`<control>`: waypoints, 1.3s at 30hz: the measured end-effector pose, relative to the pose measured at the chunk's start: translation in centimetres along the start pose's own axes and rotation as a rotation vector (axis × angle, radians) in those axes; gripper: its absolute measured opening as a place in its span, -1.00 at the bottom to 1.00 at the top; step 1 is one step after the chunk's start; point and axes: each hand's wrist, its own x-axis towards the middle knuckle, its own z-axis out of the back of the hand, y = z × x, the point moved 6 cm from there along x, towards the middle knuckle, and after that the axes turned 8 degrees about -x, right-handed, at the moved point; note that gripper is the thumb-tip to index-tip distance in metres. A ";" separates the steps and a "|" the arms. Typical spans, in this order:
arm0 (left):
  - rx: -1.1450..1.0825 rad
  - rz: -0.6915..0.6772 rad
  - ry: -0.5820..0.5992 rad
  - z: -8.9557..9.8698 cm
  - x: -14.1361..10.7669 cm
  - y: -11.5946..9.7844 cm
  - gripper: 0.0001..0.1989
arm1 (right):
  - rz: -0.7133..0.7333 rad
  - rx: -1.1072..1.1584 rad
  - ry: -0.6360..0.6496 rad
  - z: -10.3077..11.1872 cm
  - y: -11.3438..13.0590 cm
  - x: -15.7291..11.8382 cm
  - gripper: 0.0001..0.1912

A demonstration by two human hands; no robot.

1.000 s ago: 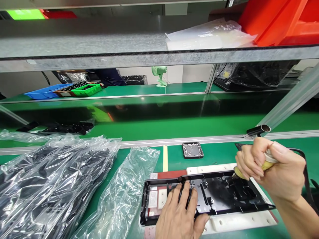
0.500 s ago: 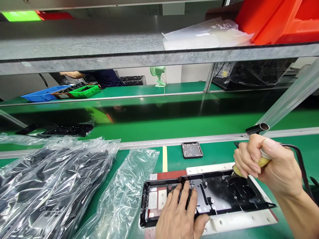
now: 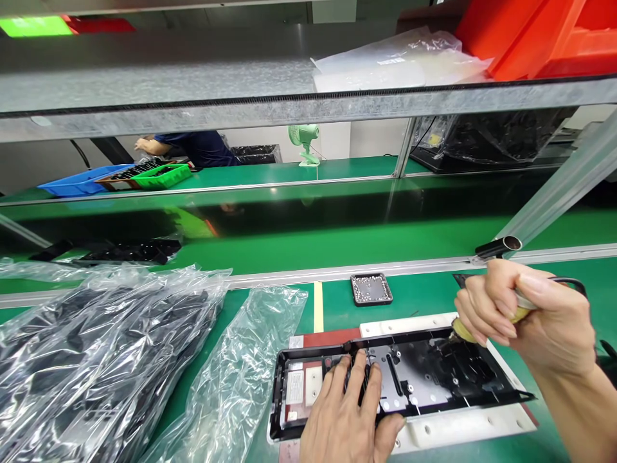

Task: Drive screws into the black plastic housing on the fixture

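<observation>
A long black plastic housing [image 3: 424, 373] lies in a fixture with white blocks [image 3: 448, 432] on a reddish base plate. My left hand [image 3: 349, 405] rests on the housing's left half, fingers spread, pressing on it and covering part of it. My right hand [image 3: 525, 315] is wrapped around a yellowish electric screwdriver [image 3: 463, 330] with a black cord. The driver's tip points down into the right half of the housing near its far wall; the exact contact spot is hard to make out. Beyond the fixture sits a small black tray [image 3: 371, 289] of tiny screws.
Clear plastic bags [image 3: 106, 347] with black parts lie at left, beside a crumpled clear bag [image 3: 241, 373]. A metal shelf edge [image 3: 289, 109] crosses above, with a slanted post at right. A co-worker's arm [image 3: 193, 146] shows behind, near blue and green trays [image 3: 164, 177] and a fan [image 3: 303, 143].
My right hand has tilted and shifted slightly to the right, while the screwdriver's tip stays at about the same place. The left hand and housing stay put. The co-worker's hand has moved.
</observation>
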 end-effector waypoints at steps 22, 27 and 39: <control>-0.023 0.036 0.057 -0.3 -0.1 0.2 -0.45 | 0.233 -0.100 -0.374 0.8 2.5 -2.5 -0.57; -0.016 -0.004 0.090 -0.3 0.0 0.4 -0.44 | 0.179 -0.020 -0.347 -2.0 2.1 -2.7 -0.51; -0.103 0.112 0.142 0.8 0.7 -0.3 -0.48 | 0.081 0.071 -0.116 -4.3 -1.4 -3.2 -0.38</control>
